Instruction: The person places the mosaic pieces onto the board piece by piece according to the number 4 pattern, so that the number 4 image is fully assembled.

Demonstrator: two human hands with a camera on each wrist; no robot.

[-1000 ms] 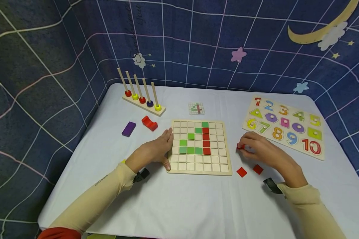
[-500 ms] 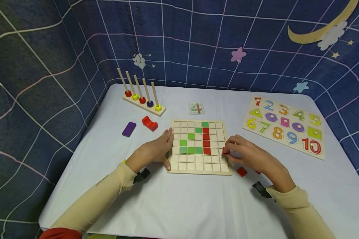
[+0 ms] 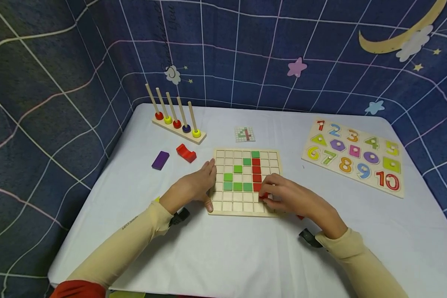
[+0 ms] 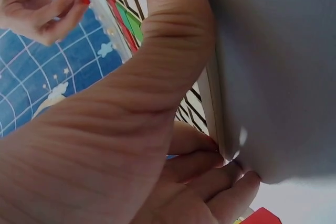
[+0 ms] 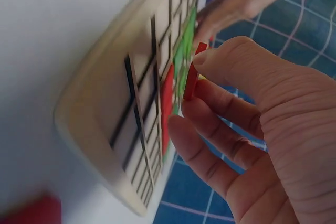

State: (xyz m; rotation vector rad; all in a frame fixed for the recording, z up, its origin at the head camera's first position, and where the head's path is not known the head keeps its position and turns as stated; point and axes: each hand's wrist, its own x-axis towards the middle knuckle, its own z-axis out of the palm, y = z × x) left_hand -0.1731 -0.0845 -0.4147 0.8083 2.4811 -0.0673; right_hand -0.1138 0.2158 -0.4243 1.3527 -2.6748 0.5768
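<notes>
A square wooden grid board lies on the white table, with several green tiles and a column of red tiles in its cells. My left hand rests along the board's left edge, thumb and fingers spread. Over the board, just below the red column, my right hand pinches a red square tile between thumb and fingers; the right wrist view has it tilted on edge above the cells. One loose red tile shows partly under the right hand. A small pattern card lies behind the board.
A peg stand with coloured rings stands at the back left. Nearer are a purple block and a red curved block. A number and shape puzzle lies at the right. Patterned blue fabric hangs behind the table.
My right hand has carried the red tile leftward from the table right of the board to above the cells below the red column. The left hand has stayed at the board's edge.
</notes>
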